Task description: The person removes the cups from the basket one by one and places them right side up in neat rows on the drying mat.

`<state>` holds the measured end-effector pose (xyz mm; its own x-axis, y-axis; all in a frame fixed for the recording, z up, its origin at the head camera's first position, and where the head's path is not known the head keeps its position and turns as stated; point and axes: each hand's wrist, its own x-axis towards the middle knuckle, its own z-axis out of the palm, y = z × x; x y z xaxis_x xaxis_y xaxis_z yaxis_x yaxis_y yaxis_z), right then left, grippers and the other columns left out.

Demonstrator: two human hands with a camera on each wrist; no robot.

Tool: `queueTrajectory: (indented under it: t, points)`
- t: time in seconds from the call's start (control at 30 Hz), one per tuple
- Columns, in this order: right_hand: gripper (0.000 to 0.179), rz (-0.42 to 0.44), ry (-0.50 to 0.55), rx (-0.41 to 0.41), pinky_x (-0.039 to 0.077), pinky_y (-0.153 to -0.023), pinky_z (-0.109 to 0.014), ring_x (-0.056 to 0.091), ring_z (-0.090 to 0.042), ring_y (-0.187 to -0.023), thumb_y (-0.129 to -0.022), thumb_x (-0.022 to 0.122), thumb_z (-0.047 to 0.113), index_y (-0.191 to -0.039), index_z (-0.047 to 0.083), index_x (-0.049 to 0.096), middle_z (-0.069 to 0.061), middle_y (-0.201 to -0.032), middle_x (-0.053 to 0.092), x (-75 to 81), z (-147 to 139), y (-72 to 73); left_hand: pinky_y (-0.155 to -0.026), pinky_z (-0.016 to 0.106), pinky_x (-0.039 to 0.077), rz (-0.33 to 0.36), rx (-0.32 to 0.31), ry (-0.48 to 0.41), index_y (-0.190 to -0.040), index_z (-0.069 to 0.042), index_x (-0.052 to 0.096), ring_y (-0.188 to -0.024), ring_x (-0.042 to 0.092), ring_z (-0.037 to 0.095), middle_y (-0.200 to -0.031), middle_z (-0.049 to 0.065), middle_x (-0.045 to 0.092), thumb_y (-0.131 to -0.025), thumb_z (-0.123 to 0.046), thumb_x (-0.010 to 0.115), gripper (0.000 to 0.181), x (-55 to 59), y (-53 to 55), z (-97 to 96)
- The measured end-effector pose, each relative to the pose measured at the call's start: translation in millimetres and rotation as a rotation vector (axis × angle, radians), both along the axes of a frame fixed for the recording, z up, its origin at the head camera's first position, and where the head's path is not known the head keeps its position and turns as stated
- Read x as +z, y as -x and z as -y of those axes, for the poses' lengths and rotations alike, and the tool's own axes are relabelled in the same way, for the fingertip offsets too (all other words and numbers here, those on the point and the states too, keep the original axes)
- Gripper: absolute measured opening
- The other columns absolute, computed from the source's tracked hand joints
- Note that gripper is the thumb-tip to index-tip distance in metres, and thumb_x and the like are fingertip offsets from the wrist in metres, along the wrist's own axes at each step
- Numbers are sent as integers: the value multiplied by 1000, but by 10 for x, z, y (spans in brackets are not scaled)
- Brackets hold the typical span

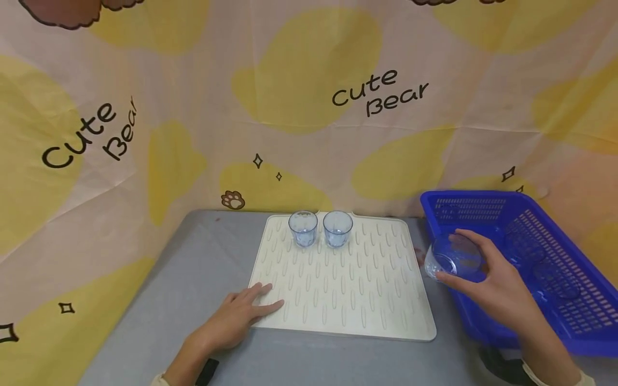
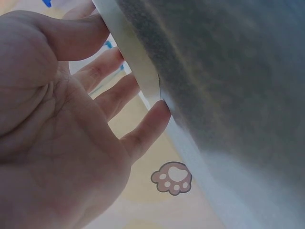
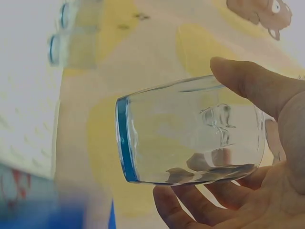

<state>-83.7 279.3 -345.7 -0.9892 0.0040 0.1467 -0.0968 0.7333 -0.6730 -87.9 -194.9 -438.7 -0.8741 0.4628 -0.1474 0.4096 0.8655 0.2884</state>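
My right hand holds a clear, blue-tinted drinking glass over the left rim of a blue basket. In the right wrist view the thumb presses one side of the glass and the fingers lie along the other. Spread out at the left edge of a white ridged mat, my left hand touches it with its fingertips. Two similar glasses, the left one and the right one, stand side by side at the back of the mat.
The blue plastic basket stands on the right, with more clear glasses inside, partly hard to make out. A grey cloth covers the table. Behind it hangs a patterned curtain.
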Motion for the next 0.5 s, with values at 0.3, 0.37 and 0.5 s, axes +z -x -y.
queueTrajectory:
  t: [0.3,0.37,0.5]
  points:
    - [94,40,102,73,48,-92,-51,50,-40,-126,-82,82,38,-156,18,28,-19,-151,41,-5,481,207,-107,56,34,2,12,-21,-140,-40,55,-144,38,35,-156,5,42,-87,13,55,75,-10,-7,4]
    - [94,39,148,86,48,-93,-52,52,-40,-125,-81,83,36,-155,18,28,-20,-150,41,-21,574,234,-107,56,34,-1,12,-13,-140,-40,56,-144,39,35,-155,5,43,-88,12,56,73,1,1,4]
    - [91,12,209,97,50,-92,-37,55,-36,-122,-80,84,31,-153,16,31,-18,-146,45,-76,729,316,-106,57,34,-7,-3,-2,-140,-40,56,-143,40,36,-155,7,43,-88,11,57,72,23,-7,3]
